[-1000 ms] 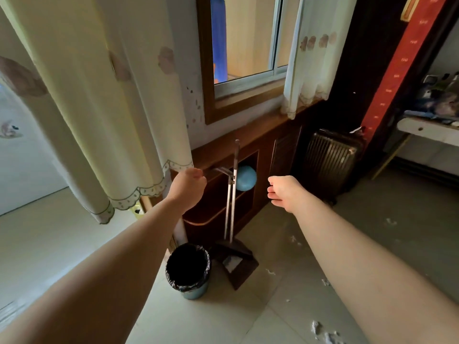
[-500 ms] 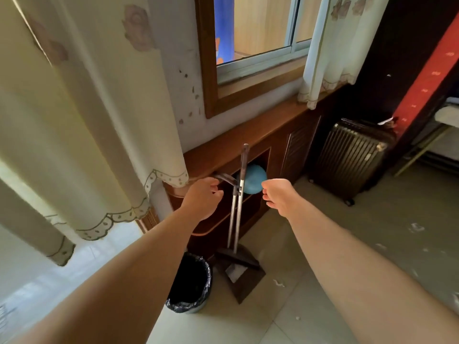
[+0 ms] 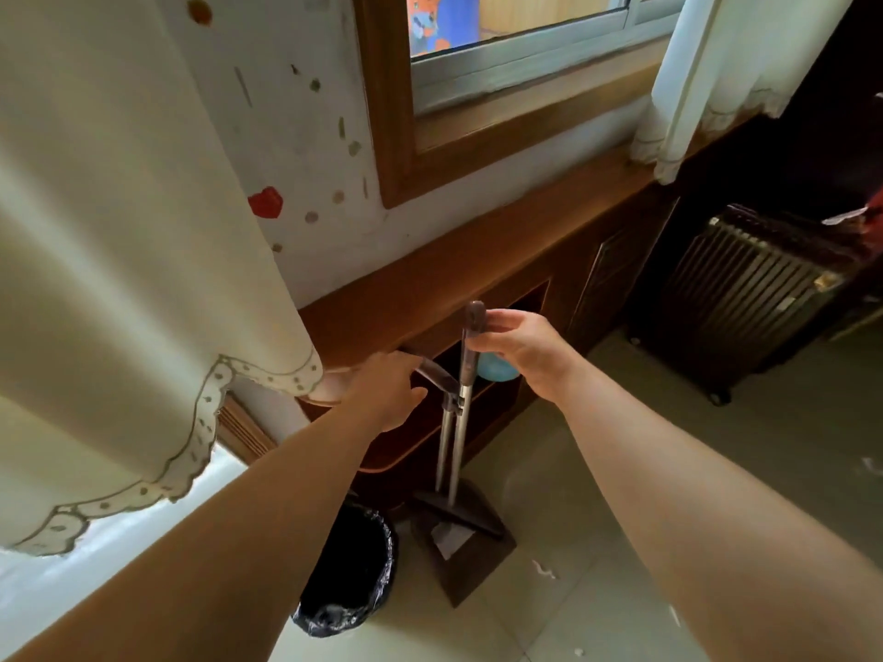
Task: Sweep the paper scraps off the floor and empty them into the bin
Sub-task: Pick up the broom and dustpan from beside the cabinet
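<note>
The left hand (image 3: 382, 389) wraps the curved handle (image 3: 432, 372), hiding its end, and its forearm (image 3: 239, 527) covers part of the bin (image 3: 353, 580). The right hand (image 3: 521, 346), pinching the straight handle (image 3: 458, 446), blocks most of a blue ball (image 3: 497, 373). The scraps (image 3: 544, 570) are too small to make out.

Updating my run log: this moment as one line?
left hand: grips dustpan handle | right hand: pinches broom handle | bin: beside dustpan | paper scraps: on floor
</note>
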The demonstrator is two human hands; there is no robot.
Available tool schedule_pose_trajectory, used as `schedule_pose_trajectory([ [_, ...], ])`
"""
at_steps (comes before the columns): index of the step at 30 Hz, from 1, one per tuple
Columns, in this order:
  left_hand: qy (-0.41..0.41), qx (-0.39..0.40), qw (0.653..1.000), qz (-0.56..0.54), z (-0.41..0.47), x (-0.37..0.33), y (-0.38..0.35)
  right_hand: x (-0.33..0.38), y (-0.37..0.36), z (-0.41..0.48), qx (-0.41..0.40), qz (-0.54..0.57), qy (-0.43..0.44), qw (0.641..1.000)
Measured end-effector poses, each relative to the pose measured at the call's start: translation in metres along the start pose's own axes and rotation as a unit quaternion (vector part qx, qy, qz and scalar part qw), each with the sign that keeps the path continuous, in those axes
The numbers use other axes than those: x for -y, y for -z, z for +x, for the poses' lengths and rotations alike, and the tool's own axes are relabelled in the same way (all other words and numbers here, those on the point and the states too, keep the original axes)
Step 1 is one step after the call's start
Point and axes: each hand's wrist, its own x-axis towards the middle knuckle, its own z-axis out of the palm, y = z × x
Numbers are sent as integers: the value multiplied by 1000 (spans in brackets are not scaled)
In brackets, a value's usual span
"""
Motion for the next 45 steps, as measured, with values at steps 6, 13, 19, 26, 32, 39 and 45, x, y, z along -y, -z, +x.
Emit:
schedule_pose_trajectory([
  [6,-41,46,995,75,45,11,-23,-7,4,16,70,81,13,994],
  [13,-115,46,983,137,72,1,-33,-19,0,23,34,118,28,992],
  [19,-114,109,986,50,74,-25,-48,-24,11,26,-158,152,46,974],
  [26,-123,67,988,66,52,-57,-73,-25,25,21,-356,137,30,924],
  [32,-112,76,989,59,38,-64,-77,-30,35,6,-357,126,14,926],
  [39,-71,70,994,53,15,-54,-82,-44,87,-16,-468,155,-32,870],
  [45,-48,93,993,50,4,-53,-92,-66,91,-14,-442,104,-51,890],
])
